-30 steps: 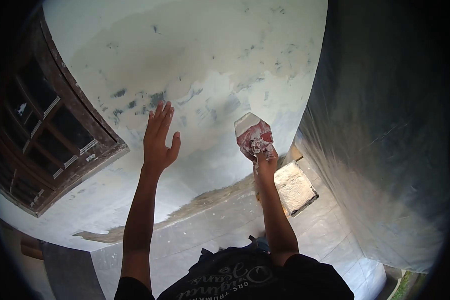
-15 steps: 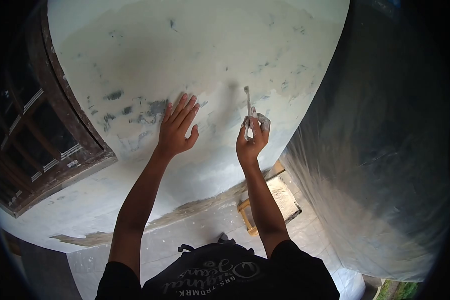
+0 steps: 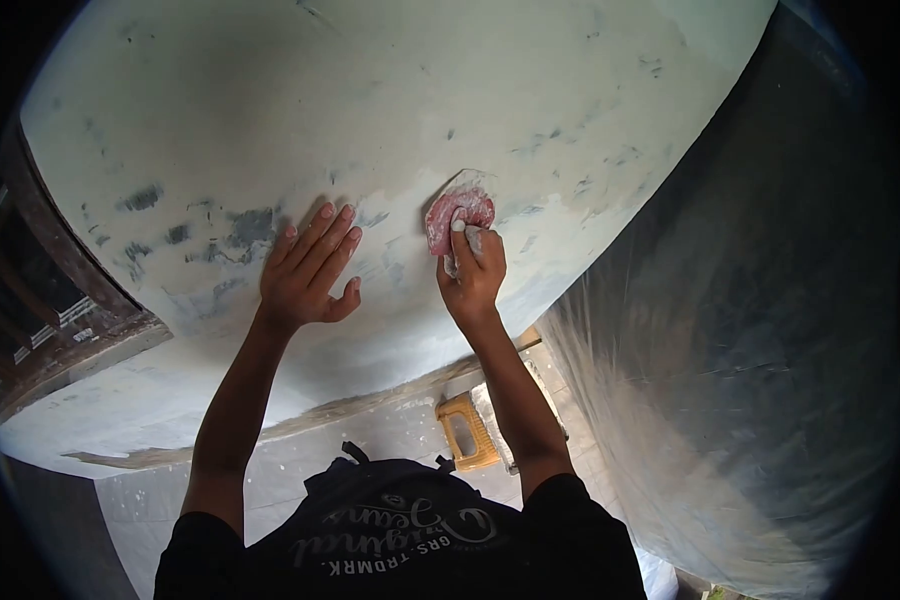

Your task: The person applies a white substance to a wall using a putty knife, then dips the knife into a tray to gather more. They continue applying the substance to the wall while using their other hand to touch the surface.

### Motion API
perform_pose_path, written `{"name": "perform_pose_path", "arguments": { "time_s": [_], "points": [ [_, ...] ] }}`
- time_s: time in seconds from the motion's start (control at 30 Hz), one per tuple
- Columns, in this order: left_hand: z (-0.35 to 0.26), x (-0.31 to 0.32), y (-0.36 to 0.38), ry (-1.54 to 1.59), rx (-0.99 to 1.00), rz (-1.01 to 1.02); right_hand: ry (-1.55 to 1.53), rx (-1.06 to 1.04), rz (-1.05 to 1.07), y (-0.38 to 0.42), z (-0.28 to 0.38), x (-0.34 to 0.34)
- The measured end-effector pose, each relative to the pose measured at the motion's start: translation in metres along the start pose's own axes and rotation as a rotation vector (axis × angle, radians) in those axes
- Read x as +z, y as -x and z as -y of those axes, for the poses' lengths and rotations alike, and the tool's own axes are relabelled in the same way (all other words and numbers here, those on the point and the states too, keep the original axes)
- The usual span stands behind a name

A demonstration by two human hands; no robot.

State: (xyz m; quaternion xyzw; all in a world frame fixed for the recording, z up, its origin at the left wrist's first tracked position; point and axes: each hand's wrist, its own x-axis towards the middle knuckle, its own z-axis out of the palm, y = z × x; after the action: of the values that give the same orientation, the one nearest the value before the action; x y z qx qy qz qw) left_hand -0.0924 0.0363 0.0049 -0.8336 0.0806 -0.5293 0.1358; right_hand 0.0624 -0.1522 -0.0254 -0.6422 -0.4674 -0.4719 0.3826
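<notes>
My left hand [image 3: 313,265] lies flat against the pale, patchy wall [image 3: 370,110], its fingers spread beside dark grey marks. To its right my right hand [image 3: 473,262] pinches a red scraper [image 3: 447,215] smeared with white paste. The scraper's broad face is turned toward me and its pale front edge is at or close to the wall. White paste coats some fingers of my right hand.
A dark wooden window frame [image 3: 80,345] with bars stands at the left. Plastic sheeting [image 3: 730,400] hangs along the right. Below, a yellow stool [image 3: 480,440] stands on the tiled floor [image 3: 310,490] beside a pale tray or board partly behind my right arm.
The scraper has turned from edge-on to broad face toward me. My view has shifted, so the window frame sits further left and both hands appear further left in view.
</notes>
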Motion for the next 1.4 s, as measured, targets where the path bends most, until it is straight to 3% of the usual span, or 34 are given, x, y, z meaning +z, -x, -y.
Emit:
{"name": "perform_pose_path", "arguments": {
  "time_s": [0.17,0.33,0.47,0.6,0.77,0.9,1.0,1.07,1.17,1.3,1.4],
  "points": [
    [-0.001,-0.001,-0.004,0.028,-0.002,-0.014,-0.034,-0.06,0.066,0.019,-0.006,-0.001],
    [-0.003,-0.005,-0.012,0.034,0.006,-0.001,-0.037,0.006,0.119,0.054,0.015,-0.005],
    [-0.008,0.002,-0.028,0.068,0.032,-0.021,-0.168,0.041,-0.033,0.049,0.02,-0.025],
    [-0.009,0.005,-0.029,0.014,0.011,-0.013,-0.087,-0.078,-0.146,0.011,0.006,-0.029],
    [-0.009,0.001,-0.029,0.031,0.011,-0.011,-0.012,-0.026,0.009,-0.014,-0.005,-0.014],
    [-0.01,-0.001,-0.032,0.068,0.015,-0.017,-0.07,-0.014,-0.017,-0.008,-0.006,-0.001],
    [-0.012,-0.001,-0.032,0.07,0.019,-0.006,-0.224,0.099,0.132,0.013,0.004,0.001],
    [-0.011,0.0,-0.035,0.067,0.03,-0.008,-0.187,0.011,0.089,0.041,0.013,0.008],
    [-0.014,0.001,-0.039,0.104,0.04,0.007,-0.217,0.068,0.132,0.06,0.018,-0.003],
    [-0.016,0.005,-0.057,0.098,0.072,0.002,-0.174,-0.006,-0.003,0.028,0.013,-0.03],
    [-0.019,0.005,-0.059,0.089,0.064,0.015,-0.069,0.072,-0.081,-0.012,0.006,-0.031]
  ]
}}
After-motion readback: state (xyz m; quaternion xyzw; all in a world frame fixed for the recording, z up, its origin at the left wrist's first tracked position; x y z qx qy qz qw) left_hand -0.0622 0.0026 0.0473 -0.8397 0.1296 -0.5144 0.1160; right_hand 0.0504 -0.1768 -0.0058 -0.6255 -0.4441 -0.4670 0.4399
